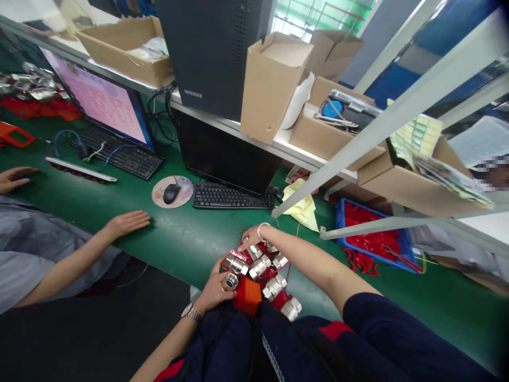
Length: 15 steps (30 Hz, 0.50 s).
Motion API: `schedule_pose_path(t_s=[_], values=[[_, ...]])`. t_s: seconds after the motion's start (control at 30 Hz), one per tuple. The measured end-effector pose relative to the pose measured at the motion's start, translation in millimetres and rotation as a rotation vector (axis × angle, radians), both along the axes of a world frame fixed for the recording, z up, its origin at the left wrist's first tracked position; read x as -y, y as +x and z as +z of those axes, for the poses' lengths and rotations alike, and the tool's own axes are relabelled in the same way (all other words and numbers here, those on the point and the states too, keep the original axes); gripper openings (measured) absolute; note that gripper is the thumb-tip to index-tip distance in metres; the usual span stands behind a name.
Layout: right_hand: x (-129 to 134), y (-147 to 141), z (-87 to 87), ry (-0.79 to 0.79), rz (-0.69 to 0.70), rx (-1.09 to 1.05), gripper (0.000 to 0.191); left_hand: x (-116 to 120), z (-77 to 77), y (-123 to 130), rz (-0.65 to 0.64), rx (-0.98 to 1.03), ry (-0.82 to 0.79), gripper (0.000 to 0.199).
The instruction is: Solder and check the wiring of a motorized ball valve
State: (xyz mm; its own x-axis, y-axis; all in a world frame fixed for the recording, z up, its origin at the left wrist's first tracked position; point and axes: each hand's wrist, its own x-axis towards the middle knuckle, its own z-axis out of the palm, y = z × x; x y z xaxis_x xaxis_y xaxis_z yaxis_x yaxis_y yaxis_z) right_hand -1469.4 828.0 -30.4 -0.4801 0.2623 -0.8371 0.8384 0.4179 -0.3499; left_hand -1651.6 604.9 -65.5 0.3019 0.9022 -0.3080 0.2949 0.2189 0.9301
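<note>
A green worktop (175,241) runs below a pale metal shelf (234,126), on which a black WENKE cabinet (210,58) and open cardboard boxes (127,53) stand. On the near edge of the worktop lies a cluster of silvery metal fittings (260,266) with red parts among them, directly between the person's two hands. The left hand (217,289), with a ring and a wristwatch (191,313), curves around the near left side of the cluster, its thumb and forefinger parted widely around one fitting; whether they grip it cannot be told. Just beside those fingertips sits an orange-red block (248,296). The right hand (251,237), a bracelet (262,231) at its wrist, reaches over the far side, fingers slightly bent and close together against the fittings; whether they pinch one cannot be seen. Beyond the right fingers are a black keyboard (230,197) and a dark monitor (226,154), with a yellow cloth (301,206) out to their right and, farther right, a blue crate (406,245) of red pieces. Well left of the left fingers, another person's hand (128,223) lies flat on the worktop, near a mouse (172,193).
</note>
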Motion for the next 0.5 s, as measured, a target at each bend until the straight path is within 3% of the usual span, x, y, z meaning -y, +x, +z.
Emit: schedule_pose_path(t_s=[0.17,0.3,0.5], values=[[-0.1,27.1,6.4,0.038,-0.030,-0.007,0.052,1.2,-7.4,25.5,0.019,0.031,-0.044,0.031],[1.6,54.4,8.8,0.046,-0.085,0.039,0.064,-10.7,-3.7,43.3,-0.039,0.042,-0.060,0.028],[11.7,120.4,12.4,0.111,-0.241,0.104,0.044,-35.2,1.5,77.2,-0.170,0.040,-0.065,0.034]])
